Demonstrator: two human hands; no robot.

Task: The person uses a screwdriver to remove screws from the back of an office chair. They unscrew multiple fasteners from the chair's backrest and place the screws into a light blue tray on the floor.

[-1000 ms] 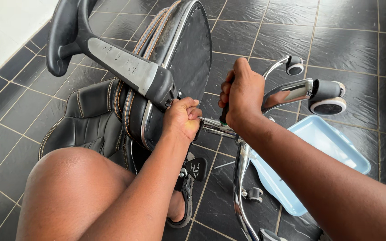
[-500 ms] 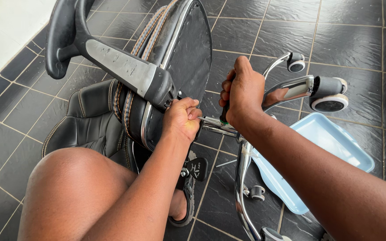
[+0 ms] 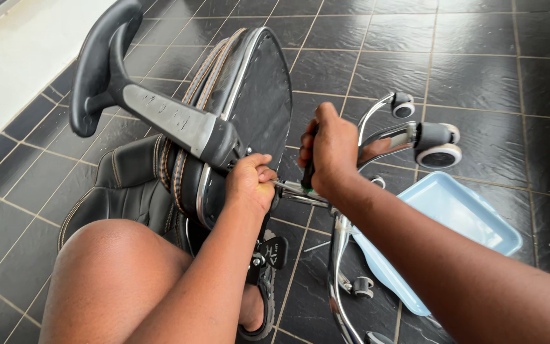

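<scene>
A black office chair (image 3: 128,181) lies on its side on the tiled floor, its seat underside (image 3: 263,102) facing right. My right hand (image 3: 329,150) grips the dark handle of a screwdriver (image 3: 305,175) whose metal shaft points left toward the armrest bracket. My left hand (image 3: 249,181) is closed around the shaft tip at the base of the armrest (image 3: 160,114). The chrome chair base (image 3: 342,255) with its castor wheels (image 3: 437,146) sticks out to the right, behind my right hand.
A light blue plastic tray (image 3: 459,216) lies on the floor under my right forearm. My bare knee (image 3: 116,274) fills the lower left. A pale wall or step (image 3: 14,70) borders the dark tiles at the upper left. A small loose castor (image 3: 362,286) sits by the chrome leg.
The view has shifted up and back slightly, so chair and hands sit lower and left in frame. Both hands keep their grip on the screwdriver at the armrest bracket.
</scene>
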